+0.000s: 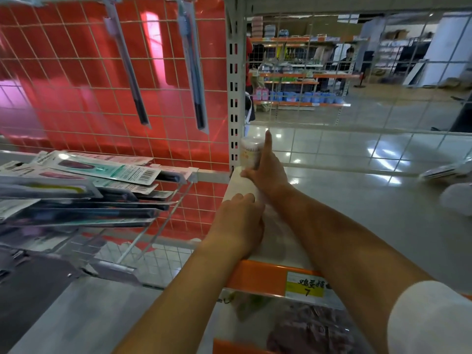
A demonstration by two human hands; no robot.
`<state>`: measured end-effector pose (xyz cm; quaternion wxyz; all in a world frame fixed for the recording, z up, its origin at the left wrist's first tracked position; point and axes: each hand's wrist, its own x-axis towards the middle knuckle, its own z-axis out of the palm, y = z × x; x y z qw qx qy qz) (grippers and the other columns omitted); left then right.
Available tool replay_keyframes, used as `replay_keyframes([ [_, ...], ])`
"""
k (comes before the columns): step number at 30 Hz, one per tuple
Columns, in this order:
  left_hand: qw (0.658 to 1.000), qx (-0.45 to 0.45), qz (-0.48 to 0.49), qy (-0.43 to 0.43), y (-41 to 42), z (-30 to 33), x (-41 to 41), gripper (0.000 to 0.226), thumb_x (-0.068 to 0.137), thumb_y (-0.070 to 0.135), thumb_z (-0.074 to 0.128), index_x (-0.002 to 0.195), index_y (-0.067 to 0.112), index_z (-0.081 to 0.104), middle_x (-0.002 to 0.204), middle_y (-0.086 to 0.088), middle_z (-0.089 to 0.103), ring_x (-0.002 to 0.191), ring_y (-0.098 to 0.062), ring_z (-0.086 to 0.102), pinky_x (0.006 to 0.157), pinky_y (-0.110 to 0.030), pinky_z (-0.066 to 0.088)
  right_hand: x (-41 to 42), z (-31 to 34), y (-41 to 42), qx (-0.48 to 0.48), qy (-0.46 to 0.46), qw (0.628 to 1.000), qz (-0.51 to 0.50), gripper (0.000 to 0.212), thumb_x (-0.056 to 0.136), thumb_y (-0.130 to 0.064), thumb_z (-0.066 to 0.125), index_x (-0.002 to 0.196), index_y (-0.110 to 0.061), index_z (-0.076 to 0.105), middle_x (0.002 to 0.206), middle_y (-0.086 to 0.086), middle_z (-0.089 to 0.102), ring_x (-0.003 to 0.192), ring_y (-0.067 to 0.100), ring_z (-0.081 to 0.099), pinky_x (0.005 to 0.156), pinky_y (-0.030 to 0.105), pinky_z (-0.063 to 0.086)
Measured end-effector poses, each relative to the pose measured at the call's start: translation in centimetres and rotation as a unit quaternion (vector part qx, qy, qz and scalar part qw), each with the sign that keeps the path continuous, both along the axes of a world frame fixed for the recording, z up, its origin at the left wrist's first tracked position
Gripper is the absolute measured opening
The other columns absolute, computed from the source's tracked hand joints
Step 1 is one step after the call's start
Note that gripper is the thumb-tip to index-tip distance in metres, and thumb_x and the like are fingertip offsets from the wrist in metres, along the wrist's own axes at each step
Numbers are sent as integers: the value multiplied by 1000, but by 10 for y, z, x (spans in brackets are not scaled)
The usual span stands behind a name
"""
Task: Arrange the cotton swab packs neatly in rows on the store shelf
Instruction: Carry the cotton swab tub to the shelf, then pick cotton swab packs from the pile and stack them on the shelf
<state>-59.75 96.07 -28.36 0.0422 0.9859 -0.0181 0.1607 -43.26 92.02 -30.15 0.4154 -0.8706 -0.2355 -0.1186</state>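
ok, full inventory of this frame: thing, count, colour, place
cotton swab pack: one, clear tub with pale swabs, back left corner of the shelf, upright by the post
shelf: one, pale grey, mostly bare
shelf post: one, white, slotted
price label: one, yellow, on the orange shelf edge
carded packs: a stack, count unclear, grey and teal, wire rack at left
hanging packs: two, clear with dark ends, on the red mesh panel
right hand: flat against the swab pack, index finger straight up
left hand: resting near the shelf's front edge; grip hidden
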Motion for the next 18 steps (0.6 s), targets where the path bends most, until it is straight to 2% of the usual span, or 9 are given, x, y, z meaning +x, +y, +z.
replay_keyframes([
  [4,1000,19,20,6,-3,4,-1,27,95,23,36,112,12,55,105,-6,55,97,-22,50,74,-30,37,-8,4,-4,-36,-7,999,-38,120,68,-25,80,146,-21,-10,133,13,46,118,29,49,95,41,44],
  [9,994,66,73,51,-6,15,-8,27,96,23,35,116,12,50,114,-6,53,107,-25,47,84,-35,37,-35,11,-22,-194,-75,977,-47,97,77,-32,72,146,-11,7,139,13,38,122,30,44,98,40,41],
  [15,988,57,106,94,-10,32,-16,27,95,27,37,115,14,48,116,-5,52,109,-24,47,88,-34,39,-74,28,-66,-297,-118,947,-13,65,89,-23,55,142,-10,21,141,12,36,121,29,43,95,38,40],
  [18,986,86,103,96,-22,38,-19,29,95,28,36,118,15,45,119,-5,51,110,-23,48,88,-34,41,-91,39,-90,-316,-133,939,-2,59,91,-21,50,142,-10,23,140,12,38,120,29,43,95,38,41],
])
